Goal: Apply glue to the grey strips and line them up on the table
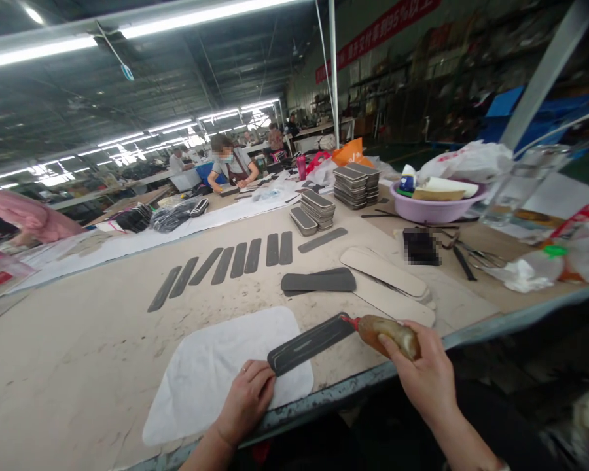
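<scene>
My right hand (427, 369) is wrapped round a squeeze bottle (385, 335) of amber liquid, tilted so its red nozzle meets the far right end of a dark grey rounded strip (309, 343). Thin shiny lines of liquid run along that strip. At the strip's near left end, my left hand (249, 396) has its fingers closed on the edge. Part of the strip lies over a white cloth-like sheet (201, 373). Just beyond are two overlapping dark strips (319, 281) and several pale rounded boards (387, 271).
Several dark strips (238, 260) lie in a row across the table (78, 366). Behind them stand stacks of framed pieces (319, 208). A purple basin (436, 208), tools (464, 258) and plastic bags occupy the right side. A co-worker (233, 167) works across the table.
</scene>
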`<state>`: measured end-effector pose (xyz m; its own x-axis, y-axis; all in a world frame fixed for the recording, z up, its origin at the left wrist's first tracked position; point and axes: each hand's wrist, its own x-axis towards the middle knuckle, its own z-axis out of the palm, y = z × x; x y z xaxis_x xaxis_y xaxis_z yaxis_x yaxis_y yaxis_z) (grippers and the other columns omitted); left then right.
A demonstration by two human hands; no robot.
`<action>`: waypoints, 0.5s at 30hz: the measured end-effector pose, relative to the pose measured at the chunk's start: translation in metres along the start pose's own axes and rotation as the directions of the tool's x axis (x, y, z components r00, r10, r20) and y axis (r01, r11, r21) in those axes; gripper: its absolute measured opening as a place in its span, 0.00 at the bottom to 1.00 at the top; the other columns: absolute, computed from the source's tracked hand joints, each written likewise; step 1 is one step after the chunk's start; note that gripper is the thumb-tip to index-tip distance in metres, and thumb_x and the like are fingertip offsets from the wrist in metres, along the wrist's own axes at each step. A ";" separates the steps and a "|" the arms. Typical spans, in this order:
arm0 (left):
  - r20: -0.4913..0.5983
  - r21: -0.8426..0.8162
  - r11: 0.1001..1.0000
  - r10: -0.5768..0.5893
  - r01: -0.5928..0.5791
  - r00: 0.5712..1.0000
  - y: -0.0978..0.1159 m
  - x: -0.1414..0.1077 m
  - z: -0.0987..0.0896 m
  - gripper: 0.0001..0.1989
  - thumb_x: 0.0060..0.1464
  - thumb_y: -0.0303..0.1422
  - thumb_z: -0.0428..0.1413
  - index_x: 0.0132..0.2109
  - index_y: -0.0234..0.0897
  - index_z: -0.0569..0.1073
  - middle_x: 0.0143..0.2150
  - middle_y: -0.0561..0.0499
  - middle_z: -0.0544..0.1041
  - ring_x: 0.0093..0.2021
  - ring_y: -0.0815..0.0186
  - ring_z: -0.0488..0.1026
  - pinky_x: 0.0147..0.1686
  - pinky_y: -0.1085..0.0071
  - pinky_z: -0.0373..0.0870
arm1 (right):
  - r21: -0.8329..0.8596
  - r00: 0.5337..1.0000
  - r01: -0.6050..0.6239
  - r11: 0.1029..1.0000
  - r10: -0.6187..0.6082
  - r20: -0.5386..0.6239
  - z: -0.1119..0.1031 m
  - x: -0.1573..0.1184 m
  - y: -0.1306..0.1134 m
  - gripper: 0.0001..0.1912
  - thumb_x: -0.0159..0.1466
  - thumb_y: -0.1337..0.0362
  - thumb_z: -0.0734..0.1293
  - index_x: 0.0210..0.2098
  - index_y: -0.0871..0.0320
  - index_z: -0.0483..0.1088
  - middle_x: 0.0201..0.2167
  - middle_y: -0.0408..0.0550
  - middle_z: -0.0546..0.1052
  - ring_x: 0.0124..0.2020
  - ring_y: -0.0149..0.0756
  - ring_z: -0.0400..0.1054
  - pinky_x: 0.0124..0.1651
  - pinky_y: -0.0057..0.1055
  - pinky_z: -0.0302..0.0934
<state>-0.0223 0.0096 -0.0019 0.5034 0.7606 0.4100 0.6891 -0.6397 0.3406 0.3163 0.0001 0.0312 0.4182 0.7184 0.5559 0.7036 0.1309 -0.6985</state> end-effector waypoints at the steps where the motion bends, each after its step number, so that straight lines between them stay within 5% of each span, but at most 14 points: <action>1: 0.001 0.004 1.000 0.002 -0.002 1.000 0.000 0.000 0.000 0.07 0.56 0.23 0.51 0.40 0.37 0.70 0.37 0.48 0.73 0.39 0.66 0.69 0.43 0.66 0.69 | -0.008 1.000 0.002 1.000 -0.002 -0.002 0.001 0.001 0.000 0.19 0.58 0.50 0.66 0.42 0.56 0.66 0.36 0.49 0.70 0.38 0.41 0.66 0.43 0.39 0.62; 15: 0.015 0.043 0.999 0.001 -0.002 1.000 -0.005 -0.005 0.002 0.08 0.57 0.24 0.50 0.40 0.38 0.71 0.38 0.48 0.73 0.39 0.65 0.70 0.41 0.67 0.71 | -0.089 1.000 -0.011 0.996 0.012 0.021 -0.016 -0.006 0.016 0.20 0.58 0.48 0.65 0.43 0.54 0.65 0.39 0.48 0.70 0.41 0.42 0.66 0.46 0.38 0.61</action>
<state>-0.0275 0.0097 -0.0070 0.5120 0.7614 0.3977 0.7098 -0.6358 0.3032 0.3345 -0.0134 0.0235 0.4151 0.7339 0.5377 0.7474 0.0619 -0.6614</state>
